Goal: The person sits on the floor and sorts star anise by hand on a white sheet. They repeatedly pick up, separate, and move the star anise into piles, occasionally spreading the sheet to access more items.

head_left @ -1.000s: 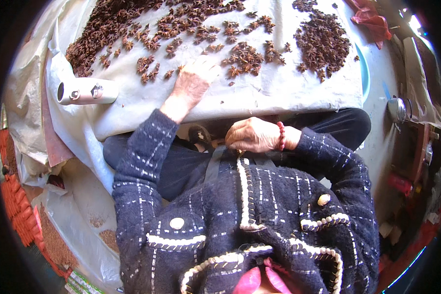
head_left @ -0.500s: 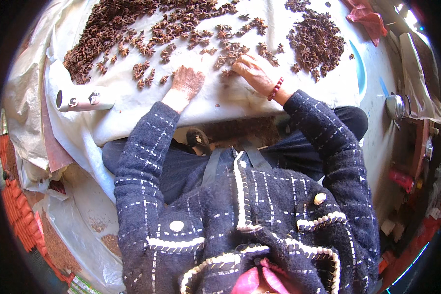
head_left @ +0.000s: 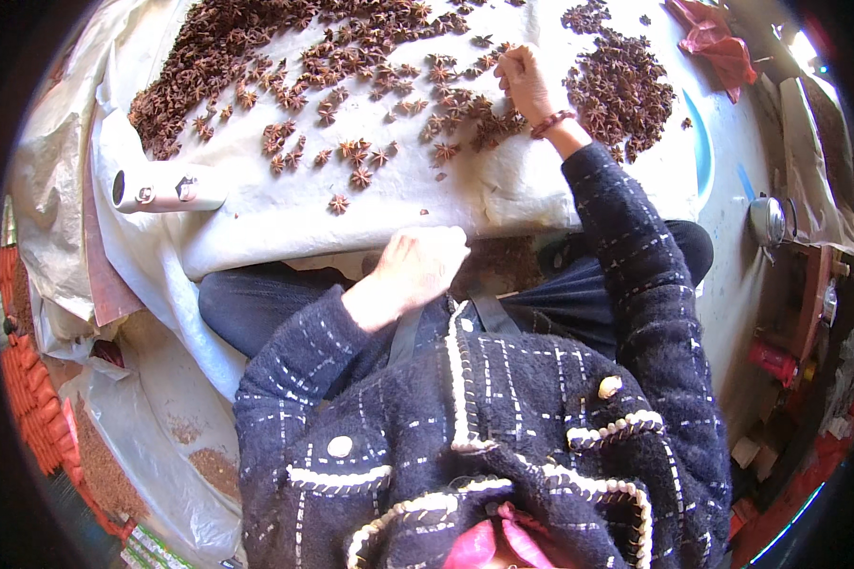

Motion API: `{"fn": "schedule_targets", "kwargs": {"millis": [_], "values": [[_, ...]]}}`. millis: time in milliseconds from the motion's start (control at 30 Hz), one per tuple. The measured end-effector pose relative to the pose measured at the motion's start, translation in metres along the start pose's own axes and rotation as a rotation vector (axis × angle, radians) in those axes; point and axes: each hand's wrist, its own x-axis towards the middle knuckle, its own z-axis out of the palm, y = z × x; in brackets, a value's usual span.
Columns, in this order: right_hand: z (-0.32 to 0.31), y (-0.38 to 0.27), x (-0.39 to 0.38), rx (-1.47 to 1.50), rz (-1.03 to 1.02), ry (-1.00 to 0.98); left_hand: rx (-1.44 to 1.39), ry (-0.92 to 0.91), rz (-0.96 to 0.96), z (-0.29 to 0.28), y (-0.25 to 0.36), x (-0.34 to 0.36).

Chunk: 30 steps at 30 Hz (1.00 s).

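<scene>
Dried star anise [head_left: 370, 47] lies in a large brown heap and loose clusters on the white cloth-covered table [head_left: 285, 204]. A separate pile of star anise [head_left: 621, 85] sits at the right. My right hand [head_left: 529, 83], with a red bead bracelet [head_left: 553, 123] on its wrist, is over the cloth between the clusters and that pile. Its fingers are curled closed, and what they hold, if anything, is hidden. My left hand [head_left: 417, 267] is drawn back over my lap, just off the table's near edge. It is closed too, its contents hidden.
A silver cylinder [head_left: 166, 188] lies on the table's left side. At the right are a light-blue rim [head_left: 702, 142], a red cloth or bag [head_left: 716, 45] and a metal mug [head_left: 769, 220]. Plastic sheeting [head_left: 152, 465] and orange-red sacks [head_left: 33, 398] lie at lower left.
My left hand has moved back from the table to over my lap. My right hand has moved forward and right, toward the right pile. Several star anise now show where my left hand was.
</scene>
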Motion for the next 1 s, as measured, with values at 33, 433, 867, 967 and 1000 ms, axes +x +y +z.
{"fn": "schedule_targets", "kwargs": {"millis": [33, 433, 867, 967, 1000], "values": [[-0.015, -0.012, 0.000, -0.054, -0.038, -0.185, 0.005, -0.038, -0.017, 0.001, 0.006, -0.005], [-0.004, -0.037, -0.055, -0.966, -0.485, -0.409, 0.301, 0.359, -0.307, -0.031, -0.030, -0.030], [0.006, -0.049, -0.033, -1.132, -0.423, -0.261, 0.353, 0.577, -0.322, -0.040, -0.096, 0.015], [0.035, -0.065, -0.060, -1.079, -0.521, -0.234, 0.655, 0.625, -0.357, -0.064, -0.109, 0.037], [0.044, -0.068, -0.064, -1.049, -0.464, -0.399, 0.730, 0.640, -0.403, -0.070, -0.112, 0.042]]}}
